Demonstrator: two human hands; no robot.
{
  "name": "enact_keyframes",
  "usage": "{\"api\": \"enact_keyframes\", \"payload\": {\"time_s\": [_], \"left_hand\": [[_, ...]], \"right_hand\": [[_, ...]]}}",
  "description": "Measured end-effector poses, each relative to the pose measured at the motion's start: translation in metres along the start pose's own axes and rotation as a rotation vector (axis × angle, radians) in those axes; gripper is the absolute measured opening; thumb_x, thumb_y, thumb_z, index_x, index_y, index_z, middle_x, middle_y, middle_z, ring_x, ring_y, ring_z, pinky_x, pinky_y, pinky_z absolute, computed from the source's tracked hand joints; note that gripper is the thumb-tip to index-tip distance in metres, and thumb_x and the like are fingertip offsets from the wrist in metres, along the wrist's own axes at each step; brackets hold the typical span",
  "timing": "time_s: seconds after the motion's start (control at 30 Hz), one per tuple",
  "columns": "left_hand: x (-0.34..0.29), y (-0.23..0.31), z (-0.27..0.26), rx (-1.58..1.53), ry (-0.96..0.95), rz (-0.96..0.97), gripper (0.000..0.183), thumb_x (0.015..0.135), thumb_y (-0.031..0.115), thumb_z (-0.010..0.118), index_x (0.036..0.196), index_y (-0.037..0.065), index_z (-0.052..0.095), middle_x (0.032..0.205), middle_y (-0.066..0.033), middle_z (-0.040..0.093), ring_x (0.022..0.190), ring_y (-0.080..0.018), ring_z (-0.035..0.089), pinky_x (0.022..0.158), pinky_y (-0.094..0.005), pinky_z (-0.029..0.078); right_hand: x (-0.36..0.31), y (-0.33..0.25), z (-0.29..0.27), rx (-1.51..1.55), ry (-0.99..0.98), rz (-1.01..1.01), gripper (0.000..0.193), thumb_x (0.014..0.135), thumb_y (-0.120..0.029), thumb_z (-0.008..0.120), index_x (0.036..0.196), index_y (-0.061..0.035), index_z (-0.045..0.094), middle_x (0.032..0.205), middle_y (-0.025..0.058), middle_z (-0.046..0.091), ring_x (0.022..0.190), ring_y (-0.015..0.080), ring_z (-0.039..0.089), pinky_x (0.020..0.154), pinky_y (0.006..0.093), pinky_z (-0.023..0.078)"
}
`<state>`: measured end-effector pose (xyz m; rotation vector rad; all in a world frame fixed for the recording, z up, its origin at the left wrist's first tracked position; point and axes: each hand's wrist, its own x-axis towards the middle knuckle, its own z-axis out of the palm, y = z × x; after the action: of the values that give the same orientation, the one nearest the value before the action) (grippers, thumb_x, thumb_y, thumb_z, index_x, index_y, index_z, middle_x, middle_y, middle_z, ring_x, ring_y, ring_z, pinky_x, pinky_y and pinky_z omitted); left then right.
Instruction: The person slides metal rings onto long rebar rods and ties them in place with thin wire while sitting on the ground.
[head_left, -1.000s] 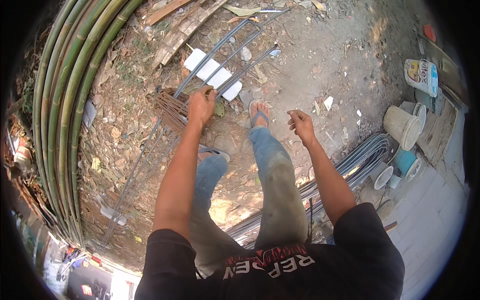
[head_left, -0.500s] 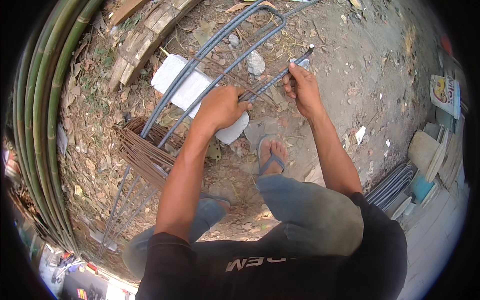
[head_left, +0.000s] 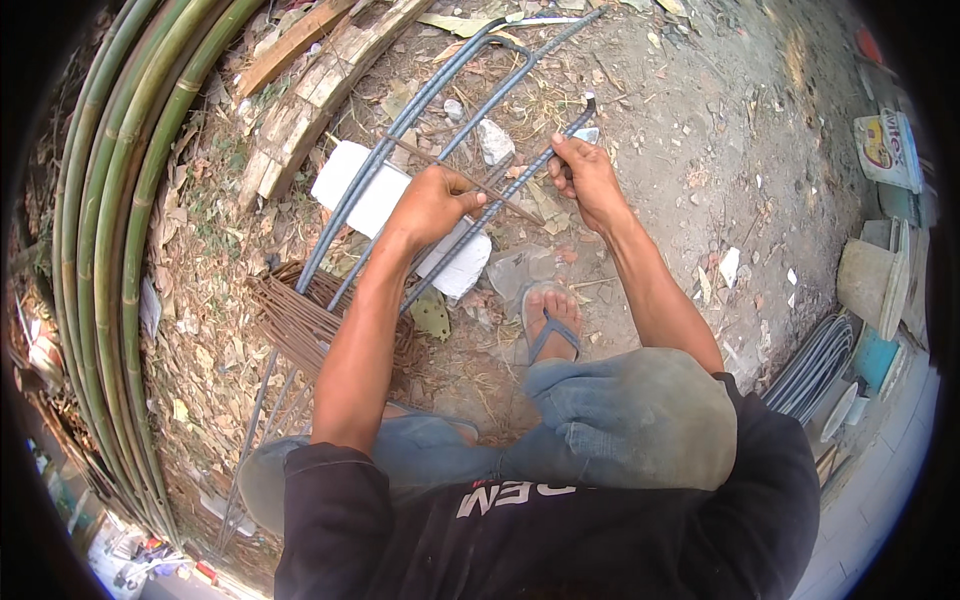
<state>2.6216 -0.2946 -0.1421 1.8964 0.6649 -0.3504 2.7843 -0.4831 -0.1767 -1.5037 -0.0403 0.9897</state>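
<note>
In the head view, a long grey steel bar with a ribbed skin [head_left: 522, 178] lies in the middle of the frame. Its long way slants, and its black end points to the upper right. The right hand [head_left: 588, 182] is half closed with its fingertips at the bar; I cannot tell if it pinches it. The left hand [head_left: 436, 205] curls over the bars by a thin, rusty brown metal rod [head_left: 415, 150]. I cannot tell which one it grips.

The left hand and arm hide parts of the bars. A heap of rusty brown metal rods [head_left: 290, 320] is partly behind the left arm. The bars' lower ends are hard to make out.

The ground is brown dirt [head_left: 690, 130] with dry leaves. Green bamboo poles [head_left: 130, 150] bend along the upper left, and a dusty grey bucket [head_left: 872, 285] sits at the right edge.
</note>
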Motion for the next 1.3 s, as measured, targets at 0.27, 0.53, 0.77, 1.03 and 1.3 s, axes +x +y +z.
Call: {"api": "enact_keyframes", "payload": {"time_s": [0.27,0.53,0.77,1.03,1.3], "left_hand": [[0.033,0.044,0.003,0.102,0.123,0.000,0.025,0.093,0.025,0.073,0.088,0.002,0.081,0.077,-0.0139,0.074,0.073,-0.0200,0.069,0.073,-0.0370,0.051],[0.014,0.095,-0.039,0.320,0.279,-0.024,0.027,0.094,0.029,0.071,0.102,0.004,0.079,0.083,-0.0163,0.075,0.078,-0.0295,0.071,0.075,-0.0408,0.053],[0.047,0.046,-0.048,0.885,0.511,0.596,0.048,0.096,0.033,0.069,0.137,0.009,0.061,0.152,-0.0147,0.051,0.134,-0.0327,0.053,0.109,-0.0469,0.044],[-0.005,0.013,-0.118,0.772,0.233,0.384,0.033,0.097,0.036,0.069,0.110,0.007,0.076,0.142,-0.0139,0.061,0.124,-0.0351,0.063,0.104,-0.0472,0.052],[-0.066,-0.013,-0.094,0.616,0.267,0.256,0.029,0.096,0.031,0.071,0.102,0.003,0.077,0.078,-0.0172,0.073,0.065,-0.0315,0.068,0.066,-0.0447,0.054]], "right_hand": [[-0.009,-0.002,-0.004,-0.026,0.001,0.013,0.034,0.105,-0.035,0.063,0.081,-0.0106,0.060,0.068,-0.0020,0.061,0.054,0.0049,0.050,0.045,0.0196,0.034],[-0.039,-0.006,0.000,-0.332,0.002,-0.019,0.036,0.099,-0.037,0.071,0.088,-0.0030,0.072,0.074,0.0032,0.066,0.062,0.0100,0.056,0.061,0.0299,0.046],[-0.042,-0.003,0.007,-0.575,-0.115,-0.275,0.029,0.090,-0.028,0.078,0.092,0.0007,0.075,0.082,0.0113,0.073,0.072,0.0195,0.067,0.068,0.0359,0.052],[-0.073,-0.005,0.036,-0.760,-0.065,-0.477,0.025,0.089,-0.018,0.076,0.102,0.0030,0.072,0.084,0.0191,0.075,0.075,0.0305,0.073,0.069,0.0389,0.057],[-0.032,0.007,0.008,-0.403,0.059,-0.151,0.033,0.097,-0.031,0.072,0.096,0.0024,0.070,0.075,0.0077,0.070,0.065,0.0114,0.065,0.054,0.0270,0.050]]}}
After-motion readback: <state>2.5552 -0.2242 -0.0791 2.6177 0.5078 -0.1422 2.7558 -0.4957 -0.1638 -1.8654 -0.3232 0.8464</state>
